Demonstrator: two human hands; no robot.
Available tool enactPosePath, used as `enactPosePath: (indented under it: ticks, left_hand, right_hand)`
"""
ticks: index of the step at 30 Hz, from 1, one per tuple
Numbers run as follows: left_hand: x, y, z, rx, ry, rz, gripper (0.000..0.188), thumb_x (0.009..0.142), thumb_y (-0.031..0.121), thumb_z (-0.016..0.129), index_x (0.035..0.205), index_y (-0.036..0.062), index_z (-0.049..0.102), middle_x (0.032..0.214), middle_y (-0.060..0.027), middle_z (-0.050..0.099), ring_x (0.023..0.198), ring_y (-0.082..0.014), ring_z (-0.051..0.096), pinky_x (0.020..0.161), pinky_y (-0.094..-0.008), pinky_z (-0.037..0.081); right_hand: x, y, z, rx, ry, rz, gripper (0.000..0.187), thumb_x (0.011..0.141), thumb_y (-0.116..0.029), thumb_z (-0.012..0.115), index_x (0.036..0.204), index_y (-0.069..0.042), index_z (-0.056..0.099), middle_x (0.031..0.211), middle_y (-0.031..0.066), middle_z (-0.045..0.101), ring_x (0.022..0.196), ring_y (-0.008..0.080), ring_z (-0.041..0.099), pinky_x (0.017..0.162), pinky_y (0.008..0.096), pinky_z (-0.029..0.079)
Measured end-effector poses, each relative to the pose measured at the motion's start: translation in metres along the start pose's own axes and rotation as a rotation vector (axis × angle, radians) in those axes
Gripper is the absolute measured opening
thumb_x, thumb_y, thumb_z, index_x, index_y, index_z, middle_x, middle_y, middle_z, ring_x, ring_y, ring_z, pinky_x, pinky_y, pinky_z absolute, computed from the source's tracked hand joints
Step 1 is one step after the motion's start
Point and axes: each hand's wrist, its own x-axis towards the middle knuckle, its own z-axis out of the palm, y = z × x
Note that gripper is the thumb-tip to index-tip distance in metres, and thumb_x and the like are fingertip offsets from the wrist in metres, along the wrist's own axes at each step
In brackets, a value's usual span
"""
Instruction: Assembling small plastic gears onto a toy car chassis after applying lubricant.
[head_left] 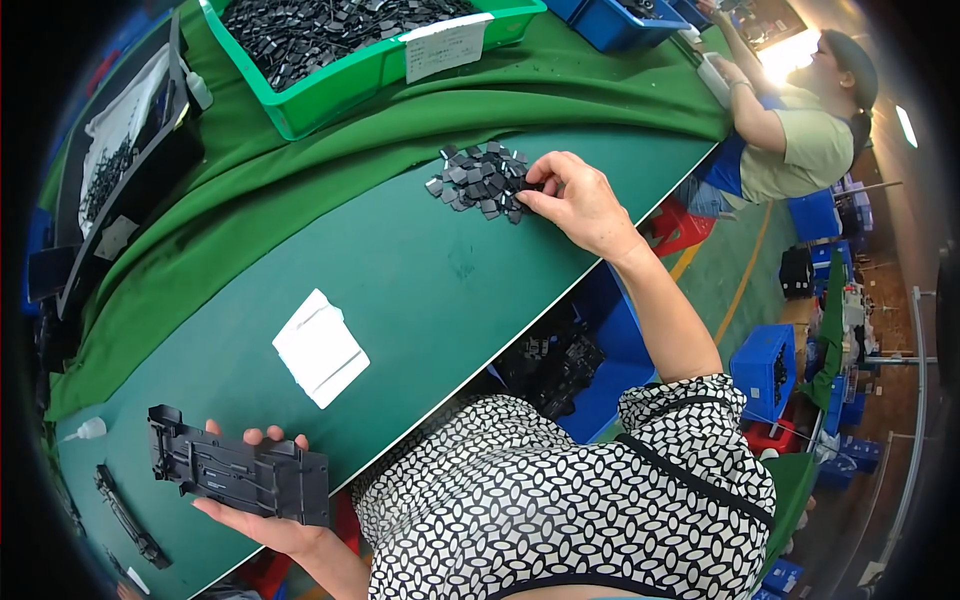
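Observation:
A flat, rectangular black plastic part (235, 468) with ribs and raised ends lies across my left hand (270, 528). The thumb is at its near side and the fingertips show over its far edge. My right hand (588, 208) reaches to a pile of small black plastic pieces (480, 182) at the back of the green table (430, 285). Its thumb and index finger pinch a small black piece at the pile's right edge, mostly covered by the fingers. Between the hands lies a creased white paper (321, 350).
A green bin (290, 112) full of small black parts stands behind the table. At the left are a black tray (95, 225), a long black part (130, 517) and a white bottle (86, 430). A blue crate (625, 345) sits below the edge; a co-worker (800, 140) is at the far right.

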Motion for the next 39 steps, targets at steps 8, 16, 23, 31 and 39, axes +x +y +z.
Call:
enactPosePath:
  ticks: [8, 16, 23, 31, 39]
  left_hand:
    - [-0.001, 0.002, 0.003, -0.032, 0.026, -0.011, 0.074, 0.089, 0.063, 0.033, 0.143, 0.0135, 0.021, 0.108, -0.0158, 0.054, 0.099, -0.0328, 0.052, 0.083, -0.0534, 0.047]
    - [0.003, -0.007, 0.001, -0.126, 0.046, -0.032, 0.082, 0.084, 0.071, 0.03, 0.141, 0.0117, 0.024, 0.108, -0.021, 0.057, 0.099, -0.0381, 0.054, 0.082, -0.0581, 0.046]
    - [0.0, -0.012, 0.002, -0.107, 0.079, 0.005, 0.085, 0.082, 0.074, 0.029, 0.14, 0.0116, 0.026, 0.106, -0.0211, 0.058, 0.097, -0.037, 0.056, 0.08, -0.0565, 0.048]
    - [0.002, -0.011, -0.004, -0.122, 0.012, -0.006, 0.084, 0.083, 0.073, 0.03, 0.141, 0.0119, 0.025, 0.108, -0.0202, 0.057, 0.099, -0.0364, 0.054, 0.082, -0.057, 0.047]
    - [0.0, -0.011, -0.004, -0.186, -0.019, -0.02, 0.082, 0.083, 0.07, 0.036, 0.14, 0.0116, 0.027, 0.115, -0.0217, 0.054, 0.105, -0.0377, 0.052, 0.089, -0.0611, 0.041]
  right_hand:
    - [-0.014, -0.029, 0.004, 0.772, -0.14, 0.021, 0.006, 0.085, -0.003, 0.059, 0.09, -0.001, 0.06, 0.076, -0.0014, 0.056, 0.068, 0.0054, 0.053, 0.06, 0.0202, 0.044]
    - [-0.024, -0.064, 0.025, 1.175, -0.516, 0.227, 0.019, 0.086, -0.004, 0.059, 0.104, 0.004, 0.061, 0.086, 0.0073, 0.063, 0.075, 0.0115, 0.061, 0.069, 0.0229, 0.051]
    - [-0.026, -0.083, 0.043, 1.165, -0.558, 0.298, 0.016, 0.087, -0.006, 0.06, 0.098, 0.005, 0.06, 0.086, 0.0086, 0.064, 0.076, 0.0126, 0.062, 0.066, 0.0227, 0.052]
    - [-0.028, -0.099, 0.05, 0.935, -0.494, 0.216, 0.017, 0.086, -0.002, 0.059, 0.101, 0.005, 0.06, 0.082, 0.009, 0.064, 0.072, 0.0127, 0.063, 0.065, 0.0216, 0.053]
    - [-0.03, -0.11, 0.056, 0.759, -0.461, 0.023, 0.013, 0.086, -0.007, 0.061, 0.094, 0.004, 0.063, 0.082, 0.0042, 0.064, 0.07, 0.0084, 0.059, 0.062, 0.021, 0.05]
